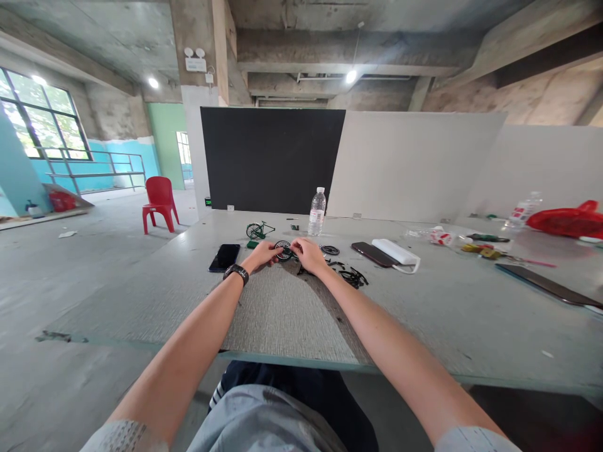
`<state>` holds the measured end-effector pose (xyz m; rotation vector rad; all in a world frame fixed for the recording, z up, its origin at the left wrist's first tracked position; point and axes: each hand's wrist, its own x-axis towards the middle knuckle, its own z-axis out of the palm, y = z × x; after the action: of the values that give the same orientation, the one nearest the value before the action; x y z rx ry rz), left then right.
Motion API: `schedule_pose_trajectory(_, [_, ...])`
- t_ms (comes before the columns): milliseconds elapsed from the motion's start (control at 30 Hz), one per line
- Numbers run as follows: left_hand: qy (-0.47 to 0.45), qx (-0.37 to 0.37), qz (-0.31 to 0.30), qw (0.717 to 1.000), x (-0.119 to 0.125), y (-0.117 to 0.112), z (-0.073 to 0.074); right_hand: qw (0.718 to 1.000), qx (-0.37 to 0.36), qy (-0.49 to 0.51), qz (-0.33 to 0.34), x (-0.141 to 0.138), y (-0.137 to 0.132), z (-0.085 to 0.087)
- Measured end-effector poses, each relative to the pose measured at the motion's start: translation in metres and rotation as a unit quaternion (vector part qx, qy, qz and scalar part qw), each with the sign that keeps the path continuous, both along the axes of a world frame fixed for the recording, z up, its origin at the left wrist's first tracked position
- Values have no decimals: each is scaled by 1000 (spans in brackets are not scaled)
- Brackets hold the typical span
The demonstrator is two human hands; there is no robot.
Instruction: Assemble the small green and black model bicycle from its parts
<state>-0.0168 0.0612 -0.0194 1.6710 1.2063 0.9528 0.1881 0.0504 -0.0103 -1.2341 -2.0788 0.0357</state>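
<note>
My left hand (264,253) and my right hand (308,253) meet over the grey table (471,314), both pinching a small black spoked wheel (283,250) held between their fingertips. A dark watch sits on my left wrist. Just beyond the hands stands a finished green miniature bicycle (259,230). Loose black parts (351,274) and another small wheel (330,250) lie to the right of my right hand.
A black phone (225,257) lies left of my hands; another phone (374,253) and a white power bank (396,251) lie right. A water bottle (317,212) stands behind. Tools, a red bag (568,220) and a dark tablet (546,284) occupy the far right. A red chair (160,202) stands on the floor.
</note>
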Motion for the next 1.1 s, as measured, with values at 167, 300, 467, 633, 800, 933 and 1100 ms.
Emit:
schedule_pose_trajectory(167, [-3, 3, 9, 1000, 0, 2, -1, 1000, -6, -8, 5, 1, 3, -2])
schedule_pose_trajectory(300, [-4, 7, 7, 1000, 0, 3, -2, 1000, -10, -12, 2, 2, 5, -3])
schedule_pose_trajectory(467, [0, 11, 5, 1000, 0, 4, -2, 1000, -7, -10, 3, 1, 4, -2])
schedule_pose_trajectory(633, [3, 12, 7, 1000, 0, 3, -2, 1000, -3, -8, 4, 1, 3, -2])
schedule_pose_trajectory(800, [-1, 16, -1, 1000, 0, 2, -1, 1000, -4, -14, -5, 1, 3, -2])
schedule_pose_trajectory(933, [-3, 15, -4, 1000, -1, 2, -1, 1000, -6, -18, -11, 0, 3, -2])
schedule_pose_trajectory(1100, [-5, 15, -11, 1000, -1, 0, -1, 1000, -9, -21, -14, 1, 5, -4])
